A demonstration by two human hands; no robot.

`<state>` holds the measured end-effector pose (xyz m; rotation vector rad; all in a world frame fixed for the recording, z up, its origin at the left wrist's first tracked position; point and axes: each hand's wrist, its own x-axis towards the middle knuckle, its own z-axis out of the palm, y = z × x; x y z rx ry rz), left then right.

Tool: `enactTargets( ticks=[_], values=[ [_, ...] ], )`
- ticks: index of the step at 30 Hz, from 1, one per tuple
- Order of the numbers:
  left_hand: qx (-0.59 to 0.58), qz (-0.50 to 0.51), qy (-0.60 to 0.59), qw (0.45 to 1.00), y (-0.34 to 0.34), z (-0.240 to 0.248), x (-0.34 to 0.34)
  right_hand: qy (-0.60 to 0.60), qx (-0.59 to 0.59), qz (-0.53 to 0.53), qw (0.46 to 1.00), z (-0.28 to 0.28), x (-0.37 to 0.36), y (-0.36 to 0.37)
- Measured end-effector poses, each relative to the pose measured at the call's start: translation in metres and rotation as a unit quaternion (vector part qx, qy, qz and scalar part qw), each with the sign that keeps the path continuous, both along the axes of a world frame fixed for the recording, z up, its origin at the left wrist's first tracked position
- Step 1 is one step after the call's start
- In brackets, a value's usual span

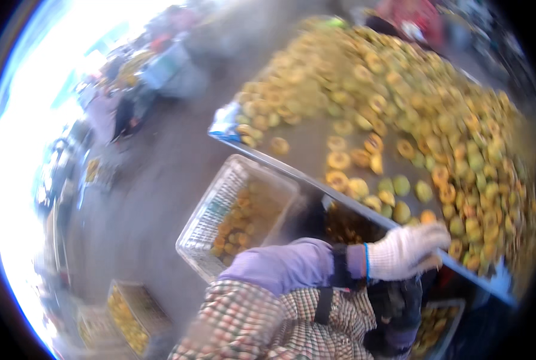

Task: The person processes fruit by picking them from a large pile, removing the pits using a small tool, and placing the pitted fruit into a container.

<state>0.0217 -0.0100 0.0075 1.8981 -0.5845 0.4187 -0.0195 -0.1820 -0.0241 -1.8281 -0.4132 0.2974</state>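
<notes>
My left hand point(409, 249), in a white knitted glove with a blue cuff edge, lies over the near edge of a metal-topped table point(307, 147). Its fingers are curled together; what they hold, if anything, is hidden. A purple sleeve point(289, 261) covers the forearm, with a black band near the wrist. Just beyond the hand lie loose yellow-green fruit pieces point(402, 211), many of them halves with hollowed middles. A large heap of the same fruit point(340, 78) covers the far and right parts of the table. My right hand does not show.
Left of the table stands a white plastic crate point(199, 222) partly filled with fruit pieces. A dark container point(349, 225) sits below the table edge. More crates of fruit point(127, 318) rest on the floor at lower left. People and bundles point(109, 111) appear blurred farther off.
</notes>
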Motion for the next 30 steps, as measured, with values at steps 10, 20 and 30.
enactTargets(
  ticks=[10,20,30],
  values=[
    [-0.015,-0.002,0.088,0.996,-0.004,-0.004,-0.007,0.469,0.328,0.078,0.816,0.008,0.001,-0.002],
    [0.042,-0.02,0.102,0.994,-0.009,-0.02,0.007,0.522,0.323,0.092,0.784,-0.003,0.002,0.002],
    [-0.229,-0.156,0.392,0.877,-0.012,0.002,0.005,0.591,0.479,0.142,0.633,0.0,0.0,-0.008]
  ],
)
